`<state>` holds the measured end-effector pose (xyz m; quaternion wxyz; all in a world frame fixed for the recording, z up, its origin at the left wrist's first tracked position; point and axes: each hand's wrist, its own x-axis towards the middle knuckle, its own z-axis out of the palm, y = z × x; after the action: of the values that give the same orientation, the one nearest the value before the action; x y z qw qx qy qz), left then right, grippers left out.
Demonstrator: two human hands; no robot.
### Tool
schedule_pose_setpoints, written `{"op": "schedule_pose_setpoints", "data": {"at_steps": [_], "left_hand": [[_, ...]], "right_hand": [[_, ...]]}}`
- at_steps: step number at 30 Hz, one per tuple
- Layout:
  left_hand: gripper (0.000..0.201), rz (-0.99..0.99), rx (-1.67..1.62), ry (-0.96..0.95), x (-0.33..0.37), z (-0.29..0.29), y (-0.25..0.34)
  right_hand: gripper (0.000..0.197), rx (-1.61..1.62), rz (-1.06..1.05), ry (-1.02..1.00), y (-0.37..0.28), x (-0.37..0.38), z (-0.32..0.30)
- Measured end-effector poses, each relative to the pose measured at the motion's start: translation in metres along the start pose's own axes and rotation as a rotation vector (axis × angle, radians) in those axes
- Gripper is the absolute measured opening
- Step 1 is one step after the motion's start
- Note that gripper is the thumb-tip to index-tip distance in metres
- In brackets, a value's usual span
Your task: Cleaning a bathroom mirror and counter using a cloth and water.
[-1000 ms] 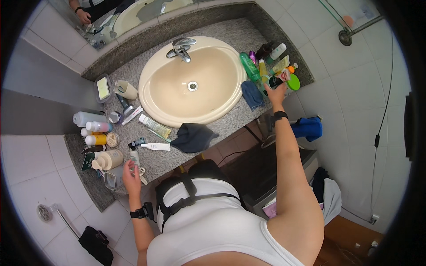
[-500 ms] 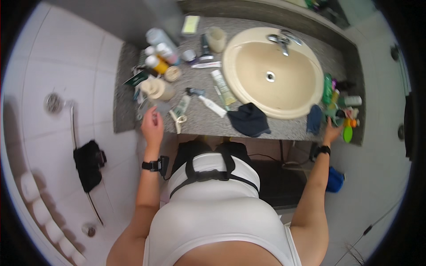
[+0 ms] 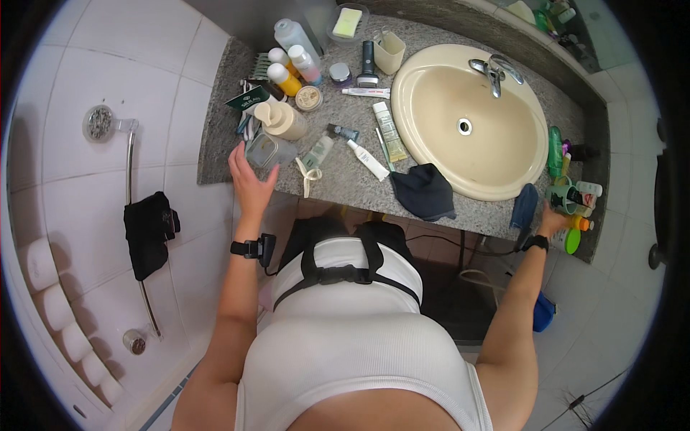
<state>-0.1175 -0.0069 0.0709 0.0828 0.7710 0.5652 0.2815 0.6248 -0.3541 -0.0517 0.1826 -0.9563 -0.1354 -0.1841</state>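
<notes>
My left hand [image 3: 250, 183] is at the front left of the counter, thumb and fingers spread. Its fingers bracket the near corner of a clear plastic container [image 3: 272, 152]; I cannot tell whether they touch it. Behind the container stands a cream pump bottle [image 3: 282, 120]. To its right lie a soft tube [image 3: 318, 152] and a cream looped band [image 3: 309, 176]. At the right end, my right hand [image 3: 550, 221] is closed around the near side of a green cup [image 3: 560, 194], its fingertips partly hidden. A dark blue cloth [image 3: 526, 207] lies left of that hand.
A beige sink [image 3: 471, 179] with a chrome faucet [image 3: 494, 75] fills the counter's right half. A dark cloth [image 3: 424, 192] overhangs the front edge. Several bottles [image 3: 296, 43] stand at the back left. A green-lidded jar [image 3: 570, 241] sits near the right front corner.
My left hand has gone from bunched fingers to a wide spread beside the clear container. My right hand stays at the green cup. The whole view has shifted, with the counter now further right.
</notes>
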Motion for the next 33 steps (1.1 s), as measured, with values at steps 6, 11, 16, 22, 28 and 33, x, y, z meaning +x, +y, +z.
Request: {"op": "schedule_pose_setpoints", "data": {"at_steps": [6,11,16,22,28,33], "left_hand": [[0.079,0.094,0.095,0.134,0.0,-0.003,0.01],[0.019,0.262,-0.069,-0.004,0.002,0.01,0.04],[0.015,0.29,-0.309,-0.388,-0.011,0.055,0.055],[0.013,0.245,-0.393,-0.476,-0.02,0.064,0.05],[0.011,-0.034,-0.381,-0.457,-0.038,0.044,0.016],[0.014,-0.089,-0.319,-0.377,-0.047,0.015,-0.01]], "right_hand": [[0.027,0.336,-0.239,-0.329,-0.106,-0.151,-0.072],[0.029,0.522,-0.962,-0.689,-0.238,-0.236,-0.131],[0.022,0.653,-1.156,-0.758,-0.335,-0.277,-0.134],[0.02,0.338,-1.256,-0.772,-0.384,-0.306,-0.096],[0.024,0.228,-1.275,-0.757,-0.393,-0.323,-0.065],[0.023,0.225,-1.172,-1.021,-0.391,-0.319,-0.07]]}}
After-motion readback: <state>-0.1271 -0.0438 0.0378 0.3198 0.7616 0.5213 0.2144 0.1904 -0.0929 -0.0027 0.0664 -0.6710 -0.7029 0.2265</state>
